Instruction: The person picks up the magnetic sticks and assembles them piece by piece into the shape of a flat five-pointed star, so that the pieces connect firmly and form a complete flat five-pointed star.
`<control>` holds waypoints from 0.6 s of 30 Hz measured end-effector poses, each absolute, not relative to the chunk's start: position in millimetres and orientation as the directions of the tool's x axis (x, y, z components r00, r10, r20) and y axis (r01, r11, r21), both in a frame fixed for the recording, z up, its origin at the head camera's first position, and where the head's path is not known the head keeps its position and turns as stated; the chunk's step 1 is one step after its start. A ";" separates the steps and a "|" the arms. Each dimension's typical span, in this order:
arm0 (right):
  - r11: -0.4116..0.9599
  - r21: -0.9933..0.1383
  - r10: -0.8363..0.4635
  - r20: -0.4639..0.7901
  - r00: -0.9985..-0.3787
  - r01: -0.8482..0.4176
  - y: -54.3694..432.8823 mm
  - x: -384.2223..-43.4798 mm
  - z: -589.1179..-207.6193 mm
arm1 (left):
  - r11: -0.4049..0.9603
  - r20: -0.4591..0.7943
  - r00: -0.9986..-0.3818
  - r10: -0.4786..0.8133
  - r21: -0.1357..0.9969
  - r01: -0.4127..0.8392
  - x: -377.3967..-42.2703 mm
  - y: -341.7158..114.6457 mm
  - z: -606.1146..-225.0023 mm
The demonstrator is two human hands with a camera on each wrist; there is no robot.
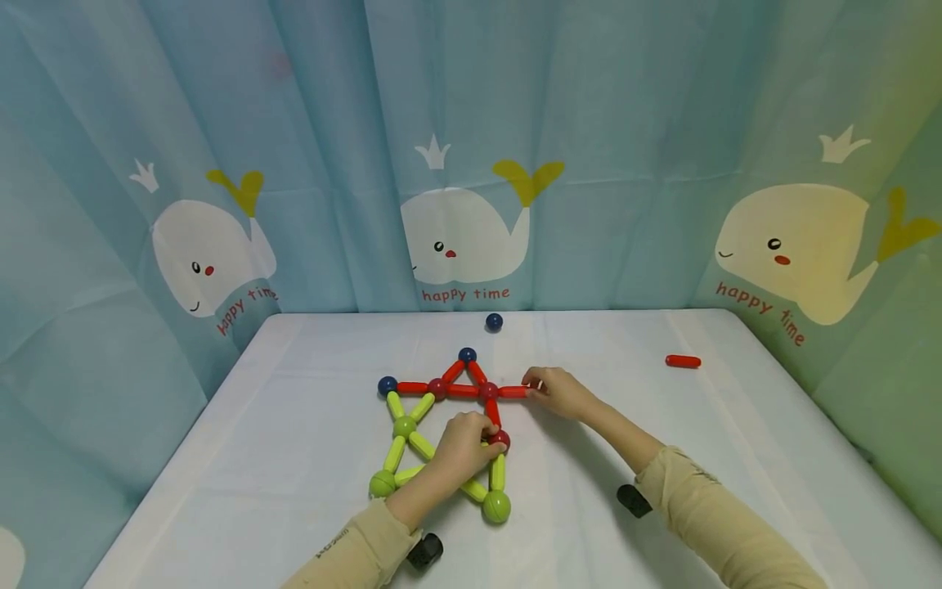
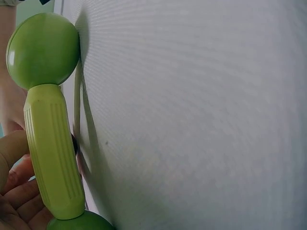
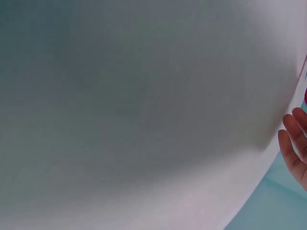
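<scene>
A flat star-like figure of magnetic rods and balls lies on the white table, its upper part red with blue balls and its lower part green. With thumb and fingers, my left hand (image 1: 462, 446) grips a red ball (image 1: 500, 442) on the figure's right side, covering some green rods beneath. My right hand (image 1: 562, 394) pinches the outer end of a red rod (image 1: 513, 393), whose other end meets another red ball (image 1: 489, 392). In the left wrist view, a green rod (image 2: 53, 153) and green ball (image 2: 43, 50) stand large before the fingers. The right wrist view catches only some fingertips.
Toward the back edge of the table (image 1: 294, 458) lies a loose blue ball (image 1: 494, 322). A loose red rod (image 1: 683, 361) rests at the back right. Behind the table hangs a blue curtain (image 1: 331, 245) with whale prints.
</scene>
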State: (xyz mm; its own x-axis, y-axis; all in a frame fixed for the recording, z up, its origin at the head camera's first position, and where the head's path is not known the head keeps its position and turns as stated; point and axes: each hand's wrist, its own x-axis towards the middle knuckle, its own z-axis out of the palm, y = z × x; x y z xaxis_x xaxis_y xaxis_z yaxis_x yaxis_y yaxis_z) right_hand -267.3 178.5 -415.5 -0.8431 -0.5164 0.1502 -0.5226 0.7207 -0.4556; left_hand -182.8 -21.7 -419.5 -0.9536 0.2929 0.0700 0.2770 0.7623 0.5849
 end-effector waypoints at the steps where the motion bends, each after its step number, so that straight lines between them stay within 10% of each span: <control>1: 0.722 -0.459 -0.511 0.150 -0.846 -0.518 181.7 -267.6 -415.3 | 0.763 0.069 -0.954 0.292 0.585 0.276 -182.7 -21.6 -419.2; 18: 0.845 -0.391 -0.281 0.256 -0.925 -0.365 294.4 -272.6 -417.8 | 0.753 0.060 -0.954 0.293 0.601 0.269 -180.3 -21.8 -417.0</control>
State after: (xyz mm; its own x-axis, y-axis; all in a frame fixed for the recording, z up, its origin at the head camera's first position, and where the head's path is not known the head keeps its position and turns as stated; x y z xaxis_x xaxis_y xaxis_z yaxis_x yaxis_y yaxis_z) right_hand -272.6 294.4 -417.8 -0.9247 -0.2814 0.2563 -0.3654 0.8445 -0.3915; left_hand -180.3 -21.8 -417.0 -0.9543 0.2927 0.0601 0.2687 0.7528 0.6009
